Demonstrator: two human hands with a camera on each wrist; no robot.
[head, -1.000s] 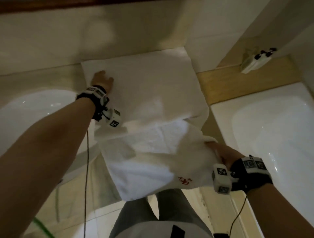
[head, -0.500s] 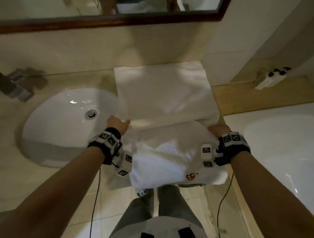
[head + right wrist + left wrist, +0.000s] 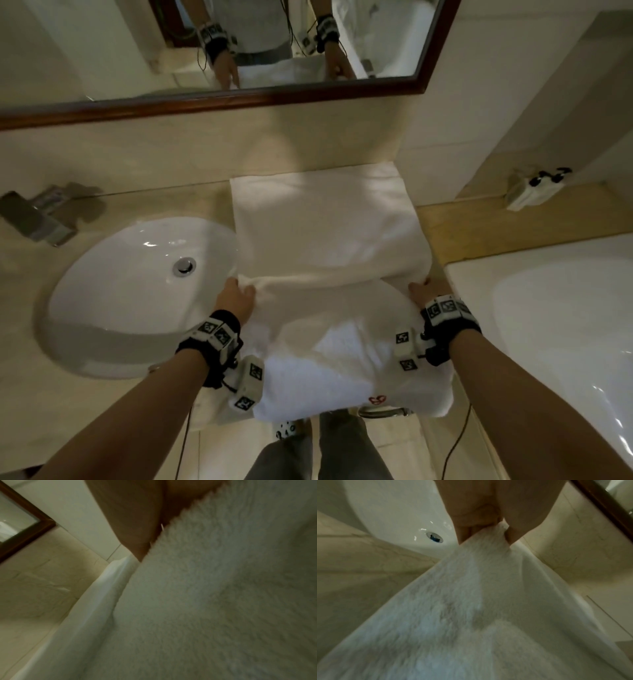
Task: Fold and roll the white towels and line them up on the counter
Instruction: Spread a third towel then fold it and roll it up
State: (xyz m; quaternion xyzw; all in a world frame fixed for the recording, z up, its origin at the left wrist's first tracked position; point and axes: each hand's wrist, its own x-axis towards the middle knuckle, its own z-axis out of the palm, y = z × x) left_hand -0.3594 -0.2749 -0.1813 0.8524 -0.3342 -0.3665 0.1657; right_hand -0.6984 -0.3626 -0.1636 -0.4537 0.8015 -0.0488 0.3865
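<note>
Both hands grip a towel's near fold on the bathroom surface.

Head view: the left hand (image 3: 236, 298), far back on the towel (image 3: 325, 226) a second ago, now pinches its left edge; the right hand (image 3: 423, 291) holds the right edge. The sink (image 3: 102, 308) holds only its drain (image 3: 184, 266).
Left wrist: fingers (image 3: 465, 534) and thumb pinch the cloth.
Right wrist: fingers curl behind the edge.
</note>
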